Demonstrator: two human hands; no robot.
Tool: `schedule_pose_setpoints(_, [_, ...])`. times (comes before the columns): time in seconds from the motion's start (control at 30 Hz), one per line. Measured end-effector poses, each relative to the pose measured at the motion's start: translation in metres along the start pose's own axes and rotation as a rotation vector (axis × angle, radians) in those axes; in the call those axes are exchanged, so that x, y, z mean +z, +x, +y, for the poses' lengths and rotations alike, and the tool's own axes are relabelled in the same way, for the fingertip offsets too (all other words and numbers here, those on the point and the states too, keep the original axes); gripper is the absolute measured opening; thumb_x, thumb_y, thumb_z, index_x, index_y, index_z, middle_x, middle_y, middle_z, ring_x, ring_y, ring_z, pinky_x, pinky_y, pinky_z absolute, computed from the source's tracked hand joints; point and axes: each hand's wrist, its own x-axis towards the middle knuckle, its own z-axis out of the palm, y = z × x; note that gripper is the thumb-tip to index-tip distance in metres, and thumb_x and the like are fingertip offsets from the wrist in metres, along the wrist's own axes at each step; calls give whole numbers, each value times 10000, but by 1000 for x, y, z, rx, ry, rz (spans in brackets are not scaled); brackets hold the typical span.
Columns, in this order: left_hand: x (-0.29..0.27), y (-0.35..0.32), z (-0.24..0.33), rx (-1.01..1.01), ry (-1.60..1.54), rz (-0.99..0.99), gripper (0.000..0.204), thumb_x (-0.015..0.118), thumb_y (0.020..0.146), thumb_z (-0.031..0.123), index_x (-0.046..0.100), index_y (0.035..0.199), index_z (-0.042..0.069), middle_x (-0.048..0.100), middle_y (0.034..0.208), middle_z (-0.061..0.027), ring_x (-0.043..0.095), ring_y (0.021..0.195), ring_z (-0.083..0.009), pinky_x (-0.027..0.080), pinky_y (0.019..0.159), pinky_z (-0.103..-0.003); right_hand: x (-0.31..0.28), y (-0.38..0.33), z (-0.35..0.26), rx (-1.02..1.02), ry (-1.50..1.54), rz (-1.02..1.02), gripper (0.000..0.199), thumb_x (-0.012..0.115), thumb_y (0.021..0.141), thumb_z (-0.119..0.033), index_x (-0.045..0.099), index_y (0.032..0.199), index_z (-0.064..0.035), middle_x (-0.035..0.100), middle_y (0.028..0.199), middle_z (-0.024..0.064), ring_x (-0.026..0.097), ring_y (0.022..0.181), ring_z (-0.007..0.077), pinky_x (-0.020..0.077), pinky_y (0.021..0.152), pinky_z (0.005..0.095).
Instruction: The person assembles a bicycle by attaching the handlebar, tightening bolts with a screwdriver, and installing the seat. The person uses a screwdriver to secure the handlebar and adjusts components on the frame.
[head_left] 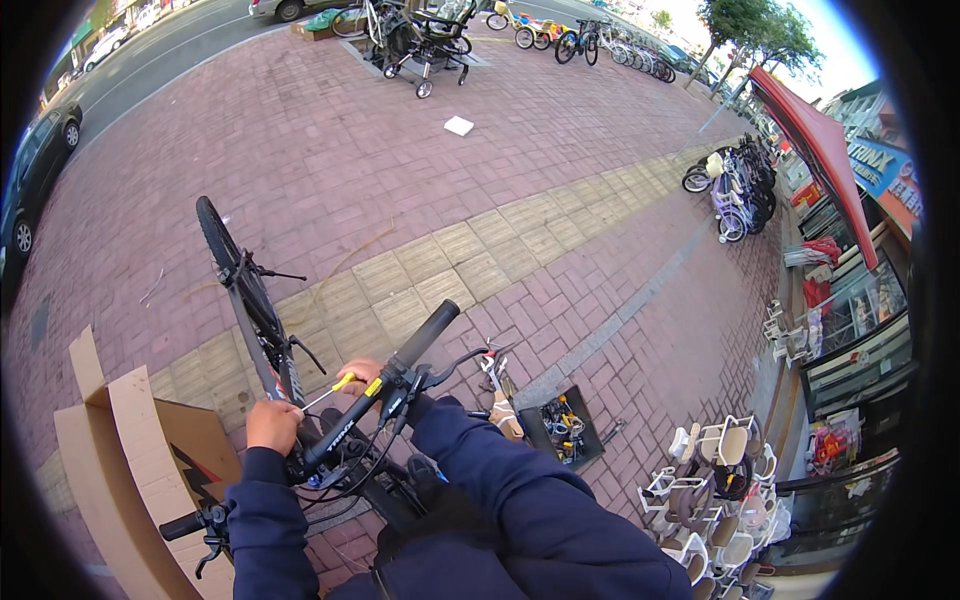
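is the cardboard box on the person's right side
No, the cardboard box stands at the person's left, beside the left hand and the bicycle, while a black toolbox lies on the right.

cardboard box [120,450] left of bicycle [300,400]; tool tray [565,428] right

screwdriver [335,387] tip: hidden by handlebar [385,385] | toolbox [563,428] contents: too small

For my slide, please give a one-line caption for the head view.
Left hand at the bicycle stem, right hand on a yellow-handled screwdriver near the handlebar, on a brick pavement.
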Motion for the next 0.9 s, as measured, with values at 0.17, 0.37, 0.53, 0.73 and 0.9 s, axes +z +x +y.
schedule_pose_setpoints(0.17, [-2,1,-2,-10,0,-50,227,709,771,244,782,874,56,708,821,-202,695,808,-368,549,796,-423,-10,-23,-28,656,747,-143,542,566,998,-502,659,1162,7,547,716,-10,510,649,65,400,543,217])
schedule_pose_setpoints(0.37, [0,-1,-2,-15,-16,0,216,715,772,225,780,869,43,711,806,-196,694,784,-348,544,778,-412,1,-6,12,-80,245,182,384,581,1005,-359,607,1230,-49,591,860,49,554,708,104,425,568,260])
schedule_pose_setpoints(0.53, [-3,-2,2,27,70,-25,224,697,777,246,785,875,65,709,813,-201,692,800,-373,548,799,-426,1,-3,13,-297,-316,90,444,615,989,-418,587,746,-48,627,747,71,610,670,186,468,576,349])
schedule_pose_setpoints(0.73, [-5,0,2,71,149,-62,205,691,774,256,797,853,99,720,873,-179,684,880,-352,542,823,-433,8,-17,-8,725,909,10,526,524,993,-565,616,984,-47,604,734,55,498,495,116,424,457,270])
schedule_pose_setpoints(0.9, [0,-4,3,21,124,-21,230,616,830,280,785,859,127,729,907,-155,687,887,-370,542,855,-463,-10,-22,-4,-33,-108,170,572,721,907,-198,503,1418,-61,596,1264,162,641,856,164,551,699,284])
